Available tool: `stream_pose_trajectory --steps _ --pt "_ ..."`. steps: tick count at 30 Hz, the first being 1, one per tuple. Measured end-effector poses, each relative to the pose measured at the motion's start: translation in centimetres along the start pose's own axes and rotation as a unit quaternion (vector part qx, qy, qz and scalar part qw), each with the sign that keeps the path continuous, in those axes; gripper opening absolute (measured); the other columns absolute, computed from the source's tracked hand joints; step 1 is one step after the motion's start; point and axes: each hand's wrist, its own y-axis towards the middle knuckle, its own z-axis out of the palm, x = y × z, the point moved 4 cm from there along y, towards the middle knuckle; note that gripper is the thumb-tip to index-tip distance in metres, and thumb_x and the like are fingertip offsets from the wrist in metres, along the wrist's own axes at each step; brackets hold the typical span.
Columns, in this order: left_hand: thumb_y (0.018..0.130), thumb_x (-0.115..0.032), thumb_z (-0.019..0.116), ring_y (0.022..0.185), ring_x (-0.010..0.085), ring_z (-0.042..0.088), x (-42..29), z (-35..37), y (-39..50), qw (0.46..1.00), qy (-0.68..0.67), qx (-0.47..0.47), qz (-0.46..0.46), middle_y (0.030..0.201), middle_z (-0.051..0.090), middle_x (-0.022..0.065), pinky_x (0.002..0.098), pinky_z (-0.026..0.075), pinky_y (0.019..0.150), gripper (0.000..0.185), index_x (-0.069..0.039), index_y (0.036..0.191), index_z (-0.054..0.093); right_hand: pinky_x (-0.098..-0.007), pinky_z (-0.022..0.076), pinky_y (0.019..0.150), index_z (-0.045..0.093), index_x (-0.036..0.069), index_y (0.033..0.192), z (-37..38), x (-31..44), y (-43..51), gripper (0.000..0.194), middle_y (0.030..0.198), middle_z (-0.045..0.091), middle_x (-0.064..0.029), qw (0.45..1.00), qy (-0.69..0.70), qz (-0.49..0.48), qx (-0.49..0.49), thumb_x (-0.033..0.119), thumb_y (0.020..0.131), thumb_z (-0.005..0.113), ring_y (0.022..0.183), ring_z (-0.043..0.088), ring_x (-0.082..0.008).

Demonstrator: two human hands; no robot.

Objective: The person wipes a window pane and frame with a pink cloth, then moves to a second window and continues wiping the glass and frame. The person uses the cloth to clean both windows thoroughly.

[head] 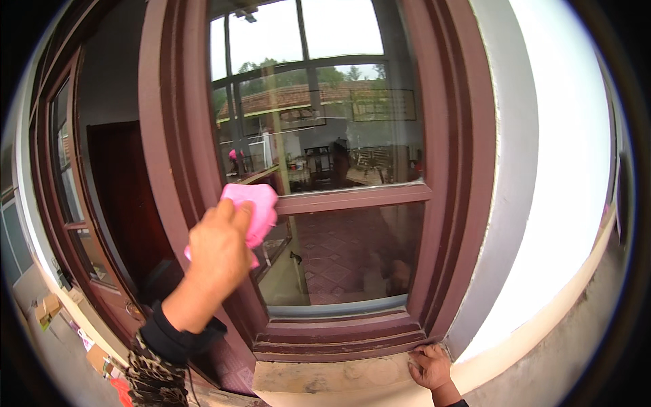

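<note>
My left hand (219, 241) holds a bunched pink cloth (262, 208), pressed near the left end of the window's crossbar (356, 198). Loose folds of the cloth hang out below the fingers. The window has a reddish-brown wooden frame (455, 168), with a tall upper glass pane (325, 127) and a smaller lower pane (351, 254). At the lower right, my right hand (433, 365) rests on the corner of the stone-like sill (330, 379). Its fingers are slightly bent, with nothing visible in them.
To the left is an open doorway with a dark red door (129, 198) inside and a glazed wooden door leaf (76, 224) beside it. A white wall (564, 127) borders the right. Cardboard pieces (99, 358) and a red plastic bag (121, 390) lie on the ground at lower left.
</note>
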Motion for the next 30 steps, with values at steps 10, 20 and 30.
stream_pose_trajectory --steps 10,20,30 --pt "0.08 -0.022 0.062 0.078 0.0208 0.053 -21.2 8.5 5.1 0.961 -0.012 -0.138 0.238 0.089 0.05 0.0057 0.0307 0.046 0.056 0.045 -0.006 0.122 0.063 -0.0388 0.0529 0.081 0.078 0.016 0.096 0.0 -0.1 0.0 0.026 0.101 0.067 0.0 1.0 -0.011 0.011 -0.001 0.023 0.072 0.073 0.093 0.062 -0.027" --pt "0.081 -0.022 0.062 0.074 0.0215 0.055 -15.6 10.9 3.1 0.969 -0.001 -0.107 0.222 0.082 0.051 0.0028 0.0318 0.047 0.052 0.042 -0.011 0.121 0.067 -0.0388 0.0514 0.08 0.078 0.012 0.096 0.1 -0.2 0.1 0.026 0.102 0.069 -0.0044 1.0 0.006 -0.001 -0.001 0.021 0.073 0.073 0.091 0.061 -0.0297" --pt "0.077 -0.019 0.063 0.074 0.0239 0.055 -4.0 9.6 -2.8 0.987 0.075 -0.031 0.137 0.082 0.05 0.0048 0.0354 0.05 0.055 0.05 -0.017 0.128 0.064 -0.0415 0.0507 0.082 0.077 0.01 0.096 0.1 -0.3 0.0 0.026 0.103 0.068 -0.0072 1.0 0.018 -0.012 0.004 0.02 0.073 0.073 0.092 0.06 -0.0317"
